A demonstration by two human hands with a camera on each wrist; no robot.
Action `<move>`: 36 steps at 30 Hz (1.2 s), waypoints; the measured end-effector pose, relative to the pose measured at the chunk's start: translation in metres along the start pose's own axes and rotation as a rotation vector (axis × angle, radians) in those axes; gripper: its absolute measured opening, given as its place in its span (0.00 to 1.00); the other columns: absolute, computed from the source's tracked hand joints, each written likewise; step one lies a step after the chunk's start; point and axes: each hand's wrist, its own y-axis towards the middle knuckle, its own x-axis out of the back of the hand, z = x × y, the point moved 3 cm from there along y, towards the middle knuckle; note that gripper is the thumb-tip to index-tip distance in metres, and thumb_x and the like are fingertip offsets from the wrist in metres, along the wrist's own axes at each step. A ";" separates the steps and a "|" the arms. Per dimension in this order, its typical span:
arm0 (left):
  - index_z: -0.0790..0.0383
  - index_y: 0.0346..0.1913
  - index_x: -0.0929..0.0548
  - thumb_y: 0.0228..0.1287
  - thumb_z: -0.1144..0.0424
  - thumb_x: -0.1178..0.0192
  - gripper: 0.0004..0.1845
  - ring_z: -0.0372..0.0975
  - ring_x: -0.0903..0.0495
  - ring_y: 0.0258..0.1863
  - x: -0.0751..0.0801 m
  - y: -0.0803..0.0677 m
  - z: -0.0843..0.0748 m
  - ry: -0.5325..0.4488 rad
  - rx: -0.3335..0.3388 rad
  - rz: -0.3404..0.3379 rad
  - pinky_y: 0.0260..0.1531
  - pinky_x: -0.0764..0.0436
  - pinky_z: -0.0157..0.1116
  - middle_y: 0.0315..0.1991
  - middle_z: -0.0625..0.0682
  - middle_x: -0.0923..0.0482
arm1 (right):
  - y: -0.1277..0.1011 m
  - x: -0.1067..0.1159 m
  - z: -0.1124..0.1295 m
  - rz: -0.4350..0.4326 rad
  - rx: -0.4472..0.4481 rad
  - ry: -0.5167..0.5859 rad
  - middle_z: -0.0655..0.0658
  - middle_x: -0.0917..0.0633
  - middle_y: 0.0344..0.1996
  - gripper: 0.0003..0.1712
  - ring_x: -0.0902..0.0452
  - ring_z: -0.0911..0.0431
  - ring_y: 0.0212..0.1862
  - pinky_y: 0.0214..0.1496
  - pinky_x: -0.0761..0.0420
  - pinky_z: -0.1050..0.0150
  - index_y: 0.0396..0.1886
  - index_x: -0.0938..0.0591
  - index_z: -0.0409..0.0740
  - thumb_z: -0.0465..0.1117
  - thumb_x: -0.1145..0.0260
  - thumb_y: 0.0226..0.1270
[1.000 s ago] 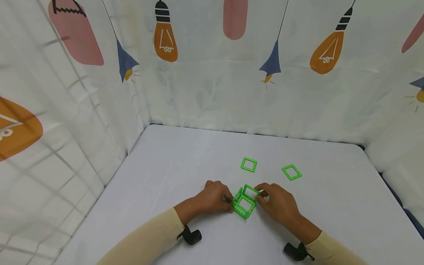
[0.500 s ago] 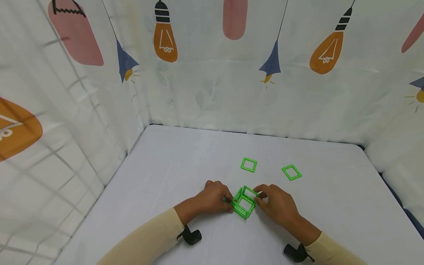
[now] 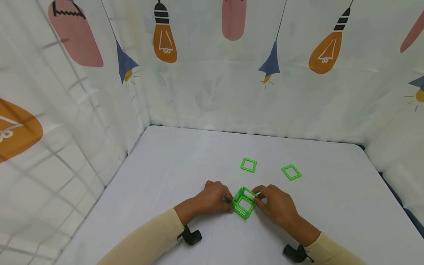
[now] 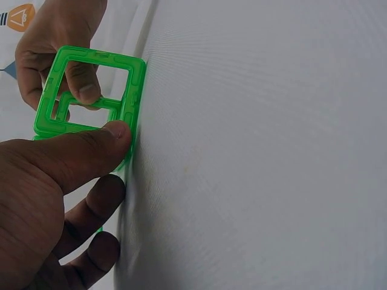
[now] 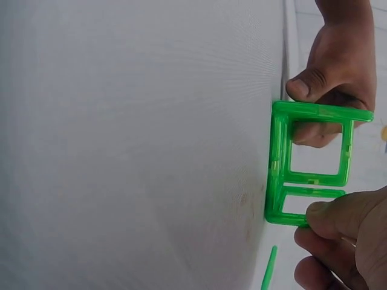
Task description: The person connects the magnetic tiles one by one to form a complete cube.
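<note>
Several green square frame tiles, which look like magnetic building tiles, form an open box [image 3: 241, 211] on the table, with a flat base and upright sides. My left hand [image 3: 214, 198] holds the box's left side; its thumb [image 4: 109, 142] presses on one upright tile [image 4: 103, 57] in the left wrist view. Between thumb and index finger, my right hand [image 3: 278, 205] pinches the far-right tile [image 3: 250, 192], which stands at the base's edge. In the right wrist view this tile [image 5: 323, 192] stands next to another side tile [image 5: 346, 151]. The left hand's other fingertips are partly hidden.
Two loose green tiles lie flat farther back, one loose tile [image 3: 247, 170] behind the box and another tile [image 3: 286, 175] to the right. A white cloth covers the table [image 3: 185, 158]. Patterned curtains [image 3: 212, 81] enclose its back and sides.
My right hand has shifted slightly left, bringing its pinched tile closer in against the box. The left hand and the loose tiles have stayed in place.
</note>
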 end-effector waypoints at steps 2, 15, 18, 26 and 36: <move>0.48 0.41 0.06 0.53 0.55 0.20 0.12 0.30 0.25 0.44 -0.001 0.000 0.001 0.004 -0.003 -0.002 0.46 0.38 0.41 0.39 0.33 0.15 | 0.000 0.000 0.000 -0.002 0.003 0.001 0.57 0.16 0.30 0.16 0.28 0.65 0.28 0.23 0.31 0.70 0.44 0.13 0.57 0.41 0.19 0.56; 0.49 0.42 0.06 0.53 0.56 0.21 0.12 0.30 0.26 0.43 0.002 -0.003 -0.003 -0.005 -0.005 -0.004 0.46 0.38 0.40 0.39 0.33 0.15 | -0.002 -0.002 0.001 0.007 0.011 -0.014 0.56 0.15 0.30 0.17 0.26 0.64 0.29 0.24 0.29 0.69 0.44 0.13 0.55 0.42 0.18 0.56; 0.49 0.42 0.06 0.53 0.56 0.21 0.12 0.30 0.26 0.43 0.002 -0.003 -0.004 0.007 -0.010 -0.004 0.45 0.38 0.40 0.39 0.33 0.15 | -0.002 -0.002 0.000 0.004 0.017 -0.014 0.57 0.15 0.31 0.17 0.23 0.63 0.31 0.25 0.28 0.69 0.45 0.13 0.55 0.42 0.19 0.56; 0.48 0.42 0.06 0.53 0.55 0.21 0.12 0.30 0.26 0.42 0.003 -0.002 -0.003 0.013 -0.014 0.000 0.43 0.39 0.39 0.39 0.33 0.15 | -0.003 -0.001 -0.002 0.018 0.015 -0.002 0.56 0.12 0.34 0.24 0.18 0.59 0.37 0.28 0.24 0.66 0.54 0.16 0.51 0.43 0.19 0.57; 0.48 0.42 0.06 0.53 0.55 0.21 0.12 0.30 0.27 0.42 0.003 -0.003 -0.003 0.010 -0.016 0.000 0.44 0.39 0.40 0.39 0.33 0.15 | -0.009 -0.001 -0.003 0.130 -0.109 0.106 0.66 0.17 0.29 0.45 0.25 0.68 0.30 0.30 0.25 0.64 0.73 0.30 0.48 0.46 0.20 0.56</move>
